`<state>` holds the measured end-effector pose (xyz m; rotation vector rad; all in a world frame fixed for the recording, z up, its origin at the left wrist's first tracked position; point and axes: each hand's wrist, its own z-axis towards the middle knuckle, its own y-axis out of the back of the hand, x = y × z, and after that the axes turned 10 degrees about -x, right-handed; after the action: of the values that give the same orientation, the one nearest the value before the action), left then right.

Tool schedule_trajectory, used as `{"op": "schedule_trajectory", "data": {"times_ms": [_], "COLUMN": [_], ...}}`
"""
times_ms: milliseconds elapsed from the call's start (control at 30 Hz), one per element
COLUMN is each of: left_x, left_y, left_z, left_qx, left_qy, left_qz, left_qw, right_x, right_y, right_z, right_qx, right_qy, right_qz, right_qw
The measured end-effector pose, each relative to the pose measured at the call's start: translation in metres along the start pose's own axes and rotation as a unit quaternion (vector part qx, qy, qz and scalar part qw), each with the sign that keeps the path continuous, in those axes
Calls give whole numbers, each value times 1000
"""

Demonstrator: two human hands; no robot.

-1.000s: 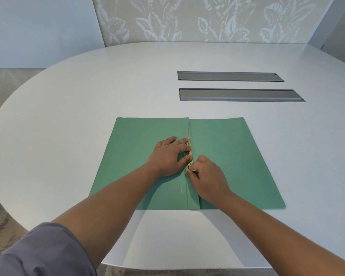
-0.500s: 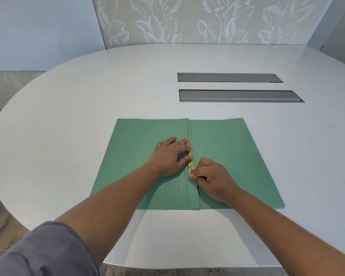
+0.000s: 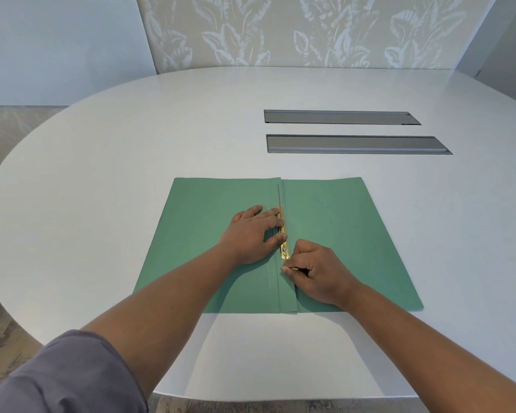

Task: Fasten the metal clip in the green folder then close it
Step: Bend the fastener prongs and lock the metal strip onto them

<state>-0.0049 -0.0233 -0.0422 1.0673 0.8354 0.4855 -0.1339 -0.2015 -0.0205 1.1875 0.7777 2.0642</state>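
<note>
The green folder [image 3: 355, 228] lies open and flat on the white table [image 3: 131, 138]. A gold metal clip [image 3: 284, 248] runs along its centre fold, with a thin prong reaching toward the far edge. My left hand [image 3: 251, 234] lies flat on the left leaf, its fingertips pressing on the clip's upper part. My right hand [image 3: 316, 271] rests on the right leaf just below the clip's near end, with thumb and forefinger pinched on a thin metal prong that sticks out sideways.
Two long grey cable hatches [image 3: 355, 144] are set into the table beyond the folder, at the right. The table's rounded edge curves close to me and off to the left. A patterned wall panel stands behind the table.
My right hand has slid a little toward me along the fold, bending the lower prong out sideways. My left hand has stayed pressed on the clip.
</note>
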Motion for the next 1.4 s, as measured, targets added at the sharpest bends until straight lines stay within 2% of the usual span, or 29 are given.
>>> {"op": "schedule_trajectory", "data": {"times_ms": [233,567,833,1067,1167,1400], "left_x": [1,1,2,1,2,3], "left_y": [-1,-3,-2,-2,-3,-4], "left_z": [0,0,1,0,1,2], "left_qx": [1,-2,0,-3,-7,-14], "left_qy": [-2,-2,-2,0,-1,-4], "left_qz": [9,8,8,-1,2,2], "left_qw": [1000,1000,1000,1000,1000,1000], "right_x": [3,-1,-11,-19,-26,-38], "right_y": [5,-3,0,-7,-9,-15], "right_z": [-6,-6,6,29,43,73], "right_qx": [13,-13,-69,-104,-94,-84], "right_qy": [21,22,-140,-320,-347,-334], "right_qz": [8,12,125,179,207,193], "right_qw": [1000,1000,980,925,910,919]}}
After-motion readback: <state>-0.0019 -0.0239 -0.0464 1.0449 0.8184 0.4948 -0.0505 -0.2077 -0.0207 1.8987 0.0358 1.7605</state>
